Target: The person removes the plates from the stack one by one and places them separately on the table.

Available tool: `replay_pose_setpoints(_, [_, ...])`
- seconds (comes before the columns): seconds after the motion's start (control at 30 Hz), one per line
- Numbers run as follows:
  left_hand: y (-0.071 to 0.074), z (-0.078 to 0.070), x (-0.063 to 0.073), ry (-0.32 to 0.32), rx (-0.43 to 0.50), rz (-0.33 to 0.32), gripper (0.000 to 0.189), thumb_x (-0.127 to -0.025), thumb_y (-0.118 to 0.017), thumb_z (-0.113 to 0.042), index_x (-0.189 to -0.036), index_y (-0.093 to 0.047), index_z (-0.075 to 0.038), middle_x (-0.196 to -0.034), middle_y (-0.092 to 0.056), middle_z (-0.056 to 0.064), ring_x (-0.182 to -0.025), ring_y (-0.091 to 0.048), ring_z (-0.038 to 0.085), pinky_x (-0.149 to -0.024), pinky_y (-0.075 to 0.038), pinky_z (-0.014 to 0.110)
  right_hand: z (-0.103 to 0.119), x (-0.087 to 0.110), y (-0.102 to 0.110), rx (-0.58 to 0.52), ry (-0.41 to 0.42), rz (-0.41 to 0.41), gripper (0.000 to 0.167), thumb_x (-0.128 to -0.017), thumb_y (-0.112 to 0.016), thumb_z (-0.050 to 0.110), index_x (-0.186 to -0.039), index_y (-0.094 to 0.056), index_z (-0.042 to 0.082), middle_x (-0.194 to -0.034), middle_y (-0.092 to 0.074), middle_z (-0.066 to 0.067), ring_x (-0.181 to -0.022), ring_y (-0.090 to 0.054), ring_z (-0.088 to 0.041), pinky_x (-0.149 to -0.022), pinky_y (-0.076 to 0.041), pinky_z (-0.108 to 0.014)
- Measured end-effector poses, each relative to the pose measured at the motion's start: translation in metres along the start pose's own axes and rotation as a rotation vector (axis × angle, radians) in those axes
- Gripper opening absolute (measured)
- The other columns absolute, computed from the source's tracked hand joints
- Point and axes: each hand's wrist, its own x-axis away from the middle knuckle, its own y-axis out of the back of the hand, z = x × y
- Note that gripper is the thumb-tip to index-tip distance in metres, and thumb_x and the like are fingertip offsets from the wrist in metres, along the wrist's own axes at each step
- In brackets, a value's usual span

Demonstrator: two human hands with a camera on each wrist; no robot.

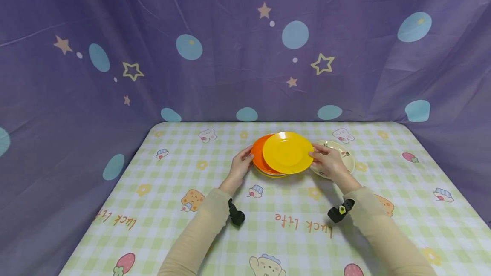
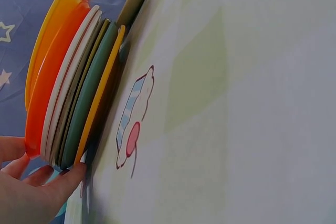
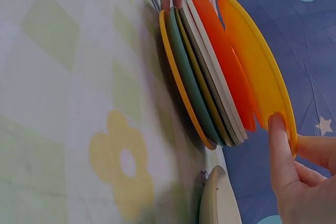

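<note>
In the head view, a yellow plate (image 1: 288,152) overlaps the top of a plate stack, shifted to the right. My right hand (image 1: 329,162) pinches its right rim, thumb on the upper face and fingers beneath. Under it lies an orange plate (image 1: 258,154), topmost in the stack. White, olive, green (image 2: 89,98) and dark yellow (image 3: 181,85) plates show below it in the wrist views. My left hand (image 1: 239,166) grips the stack's left edge, with digits at the orange rim and at the lowest plate. The yellow plate tilts away from the stack on its right side.
A cream plate (image 1: 347,159) with small printed pictures lies on the table right of the stack, partly behind my right hand. A green-checked cloth (image 1: 161,225) covers the table. A purple curtain (image 1: 238,63) hangs behind and along the sides.
</note>
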Motion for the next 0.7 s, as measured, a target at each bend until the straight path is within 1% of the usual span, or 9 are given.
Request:
replay_pose_setpoints(0.13, [0.0,0.0,0.001,0.003,-0.006,0.0,0.043,-0.106,-0.05,-0.001,-0.15,-0.052,0.001,-0.155,-0.047,0.021,-0.132,-0.055,0.035,-0.104,-0.051,0.044,0.001,0.0,0.005,0.004,-0.005,0.007,0.058,-0.102,-0.059,-0.003,-0.155,-0.034,-0.011,-0.087,-0.062,0.01,-0.06,-0.063,-0.003,-0.064,-0.059,-0.019])
replay_pose_setpoints(0.33, [0.0,-0.001,0.002,0.01,-0.003,0.0,0.043,-0.107,-0.05,-0.002,-0.15,-0.052,0.0,-0.155,-0.046,0.021,-0.133,-0.054,0.036,-0.106,-0.05,0.045,0.004,0.0,0.014,0.021,-0.006,-0.005,0.059,-0.102,-0.058,-0.003,-0.155,-0.034,-0.011,-0.09,-0.063,0.009,-0.067,-0.065,-0.002,-0.069,-0.059,-0.019])
replay_pose_setpoints(0.47, [0.0,-0.001,0.001,0.006,0.005,0.002,0.043,-0.107,-0.05,-0.001,-0.15,-0.051,0.0,-0.156,-0.046,0.021,-0.134,-0.053,0.036,-0.106,-0.05,0.045,0.005,0.001,0.02,0.022,-0.001,-0.012,0.06,-0.102,-0.059,-0.004,-0.155,-0.033,-0.011,-0.088,-0.063,0.011,-0.067,-0.065,-0.002,-0.069,-0.059,-0.019])
replay_pose_setpoints(0.57, [0.0,0.0,0.001,0.007,0.007,0.006,0.043,-0.107,-0.05,-0.001,-0.15,-0.051,0.001,-0.156,-0.046,0.021,-0.135,-0.053,0.036,-0.107,-0.05,0.045,0.006,0.001,0.024,-0.007,-0.003,-0.017,0.061,-0.101,-0.059,-0.004,-0.155,-0.032,-0.011,-0.085,-0.064,0.012,-0.066,-0.065,-0.002,-0.068,-0.059,-0.019])
replay_pose_setpoints(0.7, [0.0,-0.001,0.002,0.013,0.012,0.008,0.043,-0.107,-0.05,-0.001,-0.15,-0.051,0.0,-0.156,-0.045,0.021,-0.135,-0.052,0.036,-0.108,-0.049,0.045,0.009,0.001,0.031,-0.075,-0.017,-0.019,0.063,-0.101,-0.058,-0.006,-0.156,-0.029,-0.011,-0.083,-0.066,0.011,-0.068,-0.067,-0.003,-0.067,-0.059,-0.018])
